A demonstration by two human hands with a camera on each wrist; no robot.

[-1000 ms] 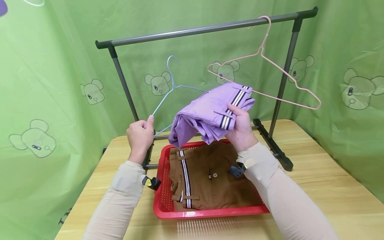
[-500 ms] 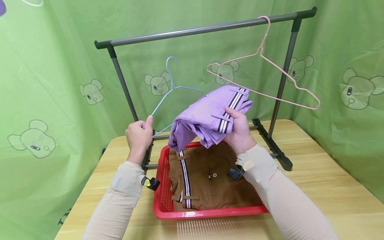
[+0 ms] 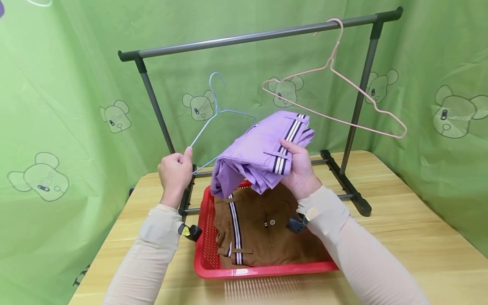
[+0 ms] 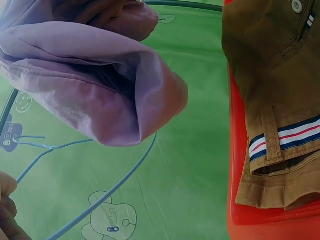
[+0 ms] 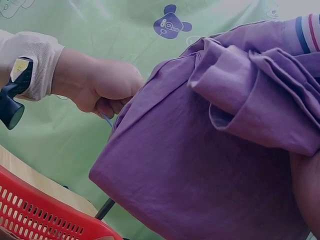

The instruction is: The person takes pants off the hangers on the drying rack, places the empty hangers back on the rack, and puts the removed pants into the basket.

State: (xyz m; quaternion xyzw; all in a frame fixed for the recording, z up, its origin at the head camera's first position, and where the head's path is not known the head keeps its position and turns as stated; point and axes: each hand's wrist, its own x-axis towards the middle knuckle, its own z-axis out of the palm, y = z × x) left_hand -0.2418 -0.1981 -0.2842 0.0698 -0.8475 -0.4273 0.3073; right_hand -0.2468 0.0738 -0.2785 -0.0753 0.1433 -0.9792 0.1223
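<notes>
My left hand (image 3: 175,173) grips the left end of a blue wire hanger (image 3: 203,129), whose hook points up. My right hand (image 3: 298,167) holds folded purple pants (image 3: 259,152) by the waistband, thumb on top of the striped band. The pants cover the hanger's right end; whether its bar passes through them I cannot tell. In the left wrist view, the hanger's bar (image 4: 117,187) runs up behind the hanging purple fold (image 4: 100,85). Below the hands, brown pants (image 3: 263,228) with a striped waistband lie folded in a red basket (image 3: 267,271).
Behind the basket stands a grey clothes rack (image 3: 236,40) with black feet (image 3: 348,186). A pink hanger (image 3: 335,70) hangs from its right part. All this stands on a wooden table (image 3: 400,237), with a green curtain (image 3: 68,84) around it.
The purple pants and my right hand have shifted a little left and down, nearer to the hanger's middle. My left hand keeps its grip on the hanger, almost in place.
</notes>
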